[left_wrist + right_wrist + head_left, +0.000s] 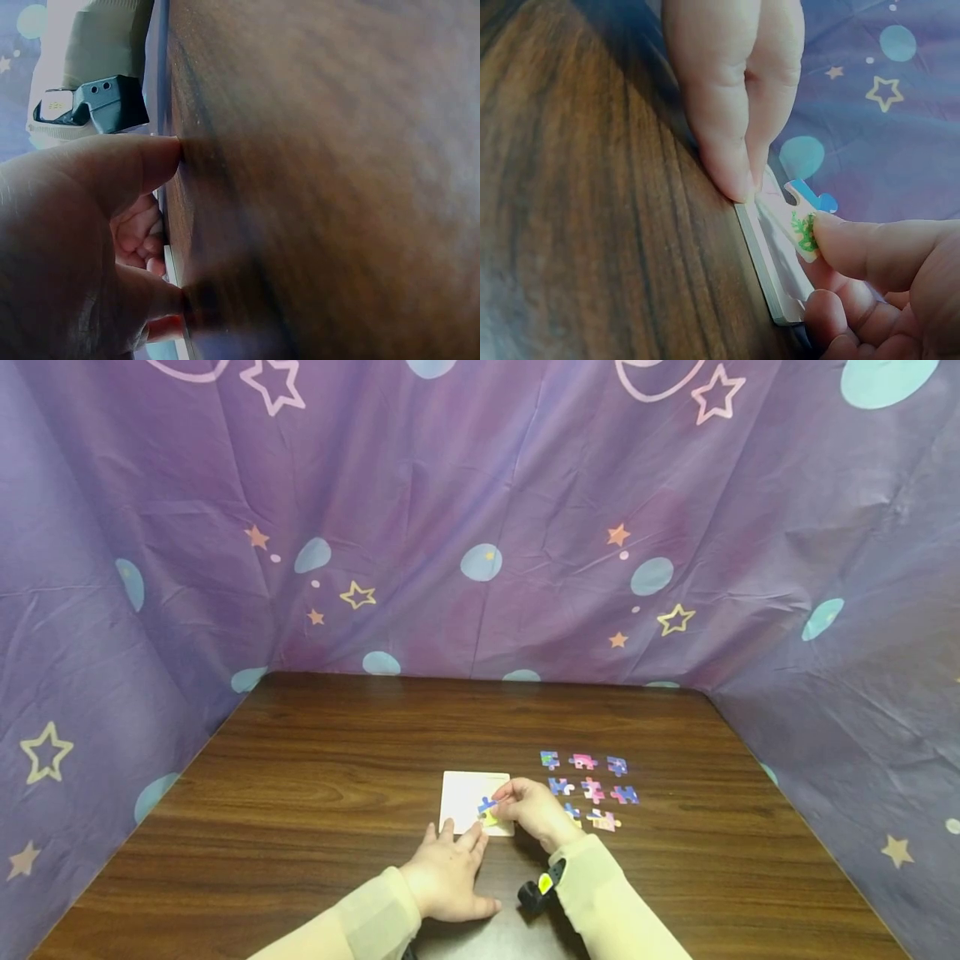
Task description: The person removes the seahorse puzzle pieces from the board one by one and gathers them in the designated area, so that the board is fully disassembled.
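A white square puzzle tray [460,790] lies on the brown wooden table. My right hand [542,814] pinches a jigsaw piece [487,814] between thumb and fingers over the tray's near right part. In the right wrist view, that piece [804,231] is tilted, blue at one end with a green plant print. My left hand [450,877] is spread, palm down, its straight fingertips at the tray's near edge. The left wrist view has its thumb [154,161] pointing at the tabletop, apart from the other fingers.
Several loose jigsaw pieces [592,790], blue, pink and yellow, lie in rows right of the tray; my right hand partly covers the nearest ones. A purple curtain [480,510] with stars borders the table at the back and sides. A black camera [534,893] hangs under my right wrist.
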Demonstrator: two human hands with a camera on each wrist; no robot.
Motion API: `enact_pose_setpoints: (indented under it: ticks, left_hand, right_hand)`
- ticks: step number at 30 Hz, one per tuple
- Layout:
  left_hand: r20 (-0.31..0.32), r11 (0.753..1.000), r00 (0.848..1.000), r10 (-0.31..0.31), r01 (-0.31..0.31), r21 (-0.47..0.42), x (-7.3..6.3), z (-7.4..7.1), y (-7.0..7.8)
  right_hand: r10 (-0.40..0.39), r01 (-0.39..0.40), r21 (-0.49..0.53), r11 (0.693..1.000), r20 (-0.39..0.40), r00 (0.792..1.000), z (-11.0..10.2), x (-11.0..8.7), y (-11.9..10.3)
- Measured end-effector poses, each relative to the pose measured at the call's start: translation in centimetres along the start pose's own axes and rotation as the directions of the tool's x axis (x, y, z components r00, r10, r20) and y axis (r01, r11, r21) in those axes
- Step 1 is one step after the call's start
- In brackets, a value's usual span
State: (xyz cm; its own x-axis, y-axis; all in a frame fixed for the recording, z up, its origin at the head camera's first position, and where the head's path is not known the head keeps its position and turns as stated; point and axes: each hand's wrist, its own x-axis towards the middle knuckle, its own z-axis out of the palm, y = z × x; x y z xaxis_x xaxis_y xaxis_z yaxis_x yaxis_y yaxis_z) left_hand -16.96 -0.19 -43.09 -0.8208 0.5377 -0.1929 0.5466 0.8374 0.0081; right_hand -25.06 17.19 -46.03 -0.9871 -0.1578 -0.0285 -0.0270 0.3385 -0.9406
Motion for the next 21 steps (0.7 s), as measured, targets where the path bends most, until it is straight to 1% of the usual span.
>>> enact_pose_setpoints:
  ticks: [5, 12, 21]
  left_hand:
    - [-0.004, 1.0, 1.0, -0.004, 0.004, 0.002, 0.0, 0.0, 0.0]
    - [0.012, 1.0, 1.0, -0.007, 0.007, -0.009, 0.1, 0.0, -0.2]
    - [0.017, 1.0, 1.0, -0.007, 0.008, -0.015, 0.1, 0.0, -0.1]
  right_hand:
    - [0.011, -0.01, 0.032, 0.999, -0.016, 1.0, 0.0, 0.2, 0.0]
    - [0.038, -0.038, 0.108, 0.993, -0.004, 0.999, -0.3, 0.2, -0.2]
    - [0.078, -0.076, 0.163, 0.984, -0.003, 0.997, -1.0, 0.2, -0.6]
